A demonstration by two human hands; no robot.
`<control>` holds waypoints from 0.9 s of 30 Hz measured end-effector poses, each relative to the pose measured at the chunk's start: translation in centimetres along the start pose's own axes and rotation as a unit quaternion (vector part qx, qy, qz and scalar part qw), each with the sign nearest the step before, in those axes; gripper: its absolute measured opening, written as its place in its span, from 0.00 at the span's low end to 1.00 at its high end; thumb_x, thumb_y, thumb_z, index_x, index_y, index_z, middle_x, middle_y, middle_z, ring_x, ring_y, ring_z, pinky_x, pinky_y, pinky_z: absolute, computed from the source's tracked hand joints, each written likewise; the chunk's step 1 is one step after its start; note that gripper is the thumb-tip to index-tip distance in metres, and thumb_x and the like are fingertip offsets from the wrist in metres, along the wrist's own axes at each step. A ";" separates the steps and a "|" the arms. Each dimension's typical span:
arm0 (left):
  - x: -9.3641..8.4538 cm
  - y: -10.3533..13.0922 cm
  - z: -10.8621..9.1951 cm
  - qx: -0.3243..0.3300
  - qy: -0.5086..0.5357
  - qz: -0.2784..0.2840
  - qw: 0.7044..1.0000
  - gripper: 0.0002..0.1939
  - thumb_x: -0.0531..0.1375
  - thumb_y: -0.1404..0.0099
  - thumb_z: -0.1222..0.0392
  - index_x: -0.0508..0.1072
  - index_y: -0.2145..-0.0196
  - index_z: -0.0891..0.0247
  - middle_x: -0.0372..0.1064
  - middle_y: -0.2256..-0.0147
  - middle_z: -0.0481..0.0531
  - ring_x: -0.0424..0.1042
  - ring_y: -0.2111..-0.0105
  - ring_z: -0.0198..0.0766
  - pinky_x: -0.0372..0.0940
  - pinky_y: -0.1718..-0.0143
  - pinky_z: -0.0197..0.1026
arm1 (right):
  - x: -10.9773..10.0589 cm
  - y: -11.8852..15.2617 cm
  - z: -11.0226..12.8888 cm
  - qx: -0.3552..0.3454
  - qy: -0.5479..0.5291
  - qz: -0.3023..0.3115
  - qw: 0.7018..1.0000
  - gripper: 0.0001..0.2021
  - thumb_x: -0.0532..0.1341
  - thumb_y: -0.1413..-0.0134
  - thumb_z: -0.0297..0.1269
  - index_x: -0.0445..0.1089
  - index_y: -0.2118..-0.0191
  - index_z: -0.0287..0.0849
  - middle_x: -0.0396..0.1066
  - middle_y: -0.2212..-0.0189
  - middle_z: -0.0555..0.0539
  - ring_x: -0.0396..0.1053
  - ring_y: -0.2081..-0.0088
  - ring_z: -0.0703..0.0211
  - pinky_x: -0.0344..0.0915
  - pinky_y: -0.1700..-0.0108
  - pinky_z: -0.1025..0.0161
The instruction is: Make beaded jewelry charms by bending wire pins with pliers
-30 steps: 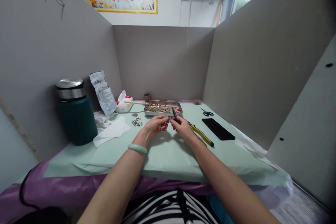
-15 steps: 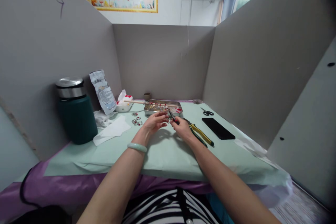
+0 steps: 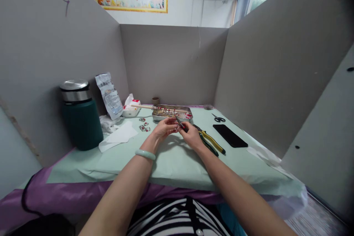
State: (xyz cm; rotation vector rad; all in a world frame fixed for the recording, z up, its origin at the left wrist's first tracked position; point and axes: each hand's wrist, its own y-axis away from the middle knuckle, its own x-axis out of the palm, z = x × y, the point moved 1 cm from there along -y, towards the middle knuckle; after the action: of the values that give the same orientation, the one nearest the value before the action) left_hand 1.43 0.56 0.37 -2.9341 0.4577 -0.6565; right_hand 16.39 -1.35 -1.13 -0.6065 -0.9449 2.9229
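Note:
Over the middle of the table, my left hand [image 3: 165, 128] has its fingers curled in a pinch; what lies between the fingertips is too small to make out. A pale green bangle circles that wrist. My right hand [image 3: 191, 135] is closed around a slim, dark tool with a red part [image 3: 180, 122], whose kind I cannot tell. The tool points up and left, close to the left fingertips. Just behind both hands stands a metal tray [image 3: 191, 110] of small red and gold-coloured pieces. Several small silvery ornaments with red beads [image 3: 144, 128] lie left of my left hand.
Yellow-and-green pliers [image 3: 212, 142] lie right of my right hand, with a black phone-like slab [image 3: 230, 135] and scissors [image 3: 218, 118] beyond. A wooden stick [image 3: 143, 107] rests across the tray. White paper [image 3: 118, 137] and a green flask [image 3: 80, 120] stand left. Grey partitions surround the table.
My left fingers have drawn together and come nearer to my right hand. The tool has shifted slightly left, its tip now closer to the left fingertips. The view has tilted a little.

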 end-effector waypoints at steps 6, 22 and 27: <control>0.3 0.3 -0.2 -0.027 0.007 0.029 0.999 0.16 0.68 0.49 0.62 0.73 0.61 0.65 0.72 0.61 0.57 0.72 0.66 0.39 0.66 0.64 0.43 | -0.1 0.0 0.3 0.005 0.031 -0.019 0.999 0.14 0.59 0.51 0.44 0.70 0.62 0.39 0.73 0.68 0.45 0.68 0.67 0.56 0.61 0.62 0.62; 1.1 1.2 -1.8 -0.049 0.116 0.113 0.986 0.35 0.48 0.41 0.32 0.73 0.55 0.65 0.68 0.51 0.63 0.71 0.55 0.51 0.63 0.53 0.51 | -0.3 -0.3 0.1 -0.041 -0.027 -0.066 0.997 0.16 0.61 0.52 0.41 0.69 0.57 0.40 0.71 0.65 0.45 0.67 0.63 0.56 0.63 0.56 0.59; 1.0 1.2 -1.8 -0.054 0.134 0.129 0.981 0.35 0.46 0.39 0.33 0.72 0.53 0.65 0.68 0.51 0.64 0.71 0.56 0.50 0.63 0.55 0.51 | -0.3 -0.5 -0.2 -0.021 -0.057 -0.059 0.996 0.15 0.62 0.53 0.41 0.70 0.59 0.40 0.71 0.65 0.46 0.68 0.62 0.55 0.64 0.56 0.57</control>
State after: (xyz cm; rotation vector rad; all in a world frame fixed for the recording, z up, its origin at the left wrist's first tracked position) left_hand 1.19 -0.91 2.19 -2.8184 0.9092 -1.0215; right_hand 16.67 -0.85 -0.95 -0.3736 -1.0180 2.8650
